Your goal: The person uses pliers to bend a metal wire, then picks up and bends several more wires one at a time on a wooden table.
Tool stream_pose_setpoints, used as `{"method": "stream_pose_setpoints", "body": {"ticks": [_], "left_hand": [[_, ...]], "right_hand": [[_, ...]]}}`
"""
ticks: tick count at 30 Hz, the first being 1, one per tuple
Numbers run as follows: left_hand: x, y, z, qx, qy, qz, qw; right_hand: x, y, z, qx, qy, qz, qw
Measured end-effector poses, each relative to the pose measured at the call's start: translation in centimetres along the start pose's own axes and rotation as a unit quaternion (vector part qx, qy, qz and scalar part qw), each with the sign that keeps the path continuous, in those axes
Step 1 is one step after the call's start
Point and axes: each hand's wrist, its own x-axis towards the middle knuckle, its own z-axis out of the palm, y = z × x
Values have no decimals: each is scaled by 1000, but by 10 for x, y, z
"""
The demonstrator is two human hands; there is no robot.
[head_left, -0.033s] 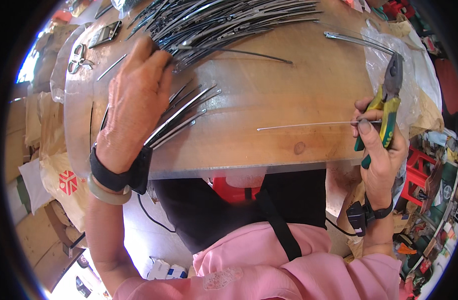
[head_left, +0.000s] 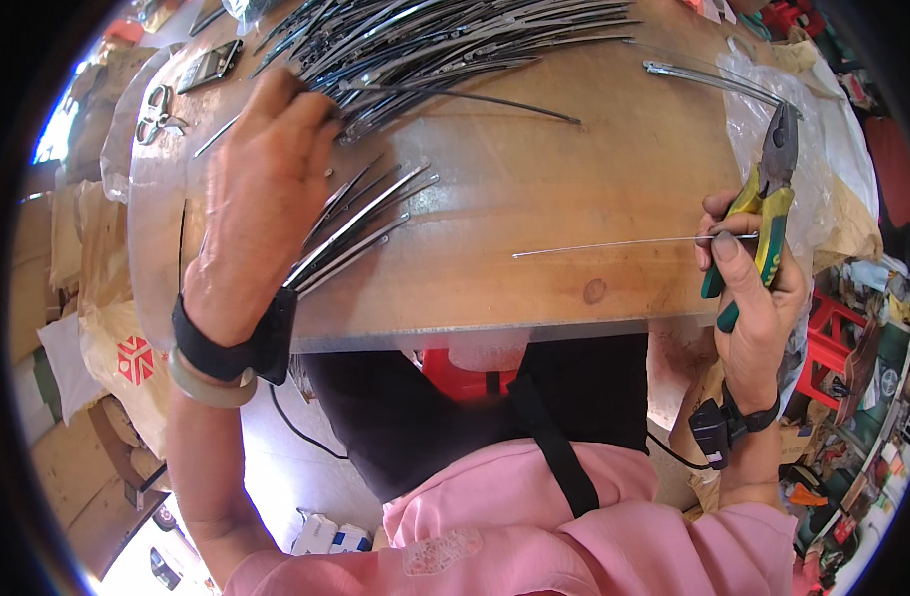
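Observation:
My right hand is closed around pliers with yellow and green handles, jaws pointing away from me. Its thumb and fingers also pinch a thin metal rod, which sticks out leftward above the table. At the upper left, my left hand reaches over the table with its fingers curled at the near edge of a large pile of thin dark metal strips. What its fingertips grip, if anything, is hidden. Several loose strips fan out beside and below the left hand.
Scissors and a dark phone-like device lie at the table's far left. A few strips lie at the far right near a clear plastic bag. The wooden table's front edge runs above my lap. A red stool stands at right.
My left hand has shifted slightly to the left and its fingers have moved a little. The right hand, with the pliers and rod, is almost unmoved.

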Motion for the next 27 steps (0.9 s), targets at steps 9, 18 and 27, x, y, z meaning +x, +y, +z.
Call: {"method": "stream_pose_setpoints", "body": {"ticks": [9, 18, 27], "left_hand": [[-77, 72, -32, -659, 1, -495, 567], [-67, 86, -14, -747, -71, -491, 443], [-149, 129, -32, -881, -33, -409, 236]], "right_hand": [[-22, 15, -17, 289, 7, 44, 956], [-25, 5, -16, 131, -2, -6, 991], [-30, -4, -10, 281, -60, 39, 957]]}}
